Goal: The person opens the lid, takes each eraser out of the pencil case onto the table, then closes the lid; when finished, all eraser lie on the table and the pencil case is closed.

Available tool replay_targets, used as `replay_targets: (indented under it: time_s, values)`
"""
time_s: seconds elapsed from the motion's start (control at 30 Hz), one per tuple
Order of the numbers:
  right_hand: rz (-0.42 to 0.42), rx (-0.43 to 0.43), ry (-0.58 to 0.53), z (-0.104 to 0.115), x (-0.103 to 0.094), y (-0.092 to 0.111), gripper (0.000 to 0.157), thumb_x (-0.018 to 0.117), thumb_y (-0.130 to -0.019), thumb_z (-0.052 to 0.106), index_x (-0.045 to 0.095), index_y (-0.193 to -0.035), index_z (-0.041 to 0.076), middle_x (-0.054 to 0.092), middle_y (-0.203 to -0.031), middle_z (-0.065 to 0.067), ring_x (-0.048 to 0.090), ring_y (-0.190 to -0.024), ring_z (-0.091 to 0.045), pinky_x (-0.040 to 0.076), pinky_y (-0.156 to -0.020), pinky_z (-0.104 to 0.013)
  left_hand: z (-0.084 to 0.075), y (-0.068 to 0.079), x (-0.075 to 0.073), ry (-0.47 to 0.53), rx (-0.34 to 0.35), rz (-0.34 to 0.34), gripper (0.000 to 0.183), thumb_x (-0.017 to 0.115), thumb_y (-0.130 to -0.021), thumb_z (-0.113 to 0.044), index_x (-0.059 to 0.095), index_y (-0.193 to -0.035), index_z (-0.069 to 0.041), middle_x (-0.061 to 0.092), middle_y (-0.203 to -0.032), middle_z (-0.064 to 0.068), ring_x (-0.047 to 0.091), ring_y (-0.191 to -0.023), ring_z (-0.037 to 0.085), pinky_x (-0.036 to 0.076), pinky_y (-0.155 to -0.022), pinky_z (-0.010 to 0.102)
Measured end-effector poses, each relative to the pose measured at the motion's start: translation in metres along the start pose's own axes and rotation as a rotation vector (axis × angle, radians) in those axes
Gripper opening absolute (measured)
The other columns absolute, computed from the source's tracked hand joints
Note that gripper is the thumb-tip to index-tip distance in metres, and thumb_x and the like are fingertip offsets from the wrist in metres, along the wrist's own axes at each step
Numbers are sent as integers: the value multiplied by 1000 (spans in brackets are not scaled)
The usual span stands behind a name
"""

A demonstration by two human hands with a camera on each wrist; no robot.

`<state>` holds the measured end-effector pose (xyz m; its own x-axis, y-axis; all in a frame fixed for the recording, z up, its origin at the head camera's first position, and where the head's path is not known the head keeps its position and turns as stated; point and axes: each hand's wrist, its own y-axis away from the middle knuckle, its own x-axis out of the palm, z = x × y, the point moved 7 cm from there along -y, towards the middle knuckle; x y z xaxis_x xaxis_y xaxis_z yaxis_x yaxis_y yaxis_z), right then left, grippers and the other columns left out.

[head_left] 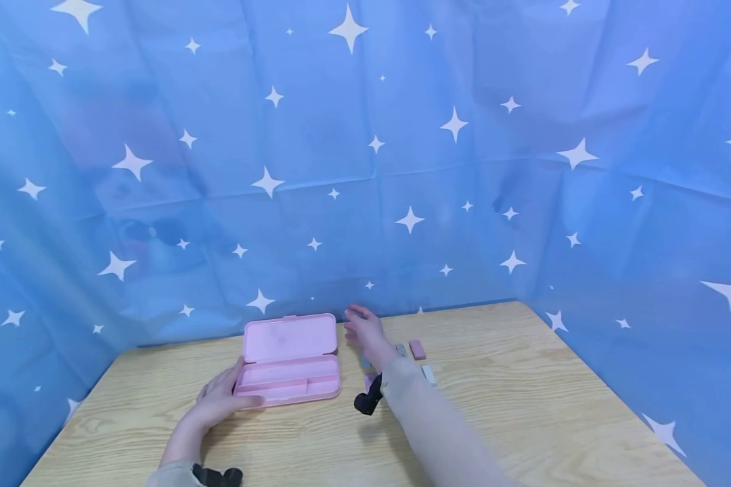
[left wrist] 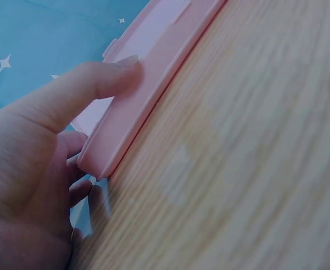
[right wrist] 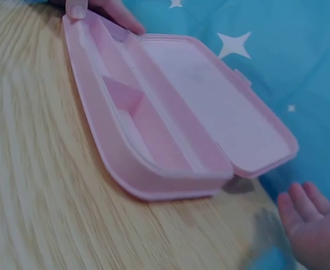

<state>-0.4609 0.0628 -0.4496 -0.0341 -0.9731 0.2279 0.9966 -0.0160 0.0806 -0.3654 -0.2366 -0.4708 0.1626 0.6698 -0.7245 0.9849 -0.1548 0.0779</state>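
Note:
A pink pencil case (head_left: 290, 340) stands lid-up on the wooden table, its divided tray (right wrist: 115, 154) bare inside. My left hand (head_left: 218, 399) grips its left end; in the left wrist view the thumb (left wrist: 117, 84) lies against the front wall and the other fingers curl at the end. My right hand (head_left: 368, 335) is raised just right of the lid, fingers loosely spread, with nothing in them. In the right wrist view that hand (right wrist: 317, 233) shows palm and fingertips apart from the case.
Small eraser-like blocks lie under and beside the right forearm: a pink block (head_left: 417, 350), a white block (head_left: 429, 375), a grey block (head_left: 401, 350), and partly hidden purple and blue ones. A blue star-patterned curtain (head_left: 353, 223) hangs along the table's back edge.

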Motion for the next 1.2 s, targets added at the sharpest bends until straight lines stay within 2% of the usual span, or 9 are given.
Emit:
replay_targets:
  time_s: [0.23, 0.43, 0.6, 0.83, 1.03, 1.2]
  values:
    - [-9, 83, -125, -11, 9, -2, 52, 56, -100, 21, 38, -146, 4, 45, -142, -25, 44, -131, -37, 38, -106, -47, -2, -2, 0, -13, 12, -3, 113, 77, -75, -48, 10, -155, -4, 15, -154, 32, 6, -138, 54, 0, -105, 69]
    - [6, 126, -175, -16, 13, -3, 57, 55, -100, 19, 31, -149, 3, 45, -142, -24, 47, -128, -33, 40, -104, -42, -3, -2, 0, -15, 23, -8, 112, 77, -76, -46, 11, -155, -4, 15, -154, 32, 6, -138, 54, -1, -105, 69]
    - [20, 144, -162, -19, 19, -4, 54, 53, -101, 18, 34, -147, -2, 50, -137, -21, 51, -124, -30, 43, -101, -39, 0, -4, 1, -6, 12, -11, 113, 78, -75, -47, 10, -155, -5, 14, -155, 31, 5, -139, 53, -2, -106, 68]
    - [52, 138, -138, -21, 28, -3, 39, 49, -102, 14, 50, -137, -3, 60, -126, -18, 57, -113, -27, 47, -95, -37, 1, -4, 1, 13, -3, -7, 114, 78, -75, -47, 9, -155, -6, 13, -155, 31, 3, -139, 53, -4, -106, 67]
    - [55, 145, -153, -22, 34, -4, 42, 46, -103, 11, 43, -142, -4, 53, -135, -20, 53, -120, -29, 45, -98, -38, 0, -2, 0, 1, -8, -10, 114, 79, -75, -46, 9, -155, -6, 13, -155, 31, 4, -139, 53, -3, -107, 68]
    - [31, 156, -148, -23, 34, -5, 41, 46, -103, 9, 43, -142, -4, 55, -131, -20, 56, -113, -27, 47, -94, -37, 0, -1, -1, -10, -9, -6, 113, 78, -76, -45, 9, -155, -5, 14, -155, 31, 5, -139, 53, -1, -106, 68]
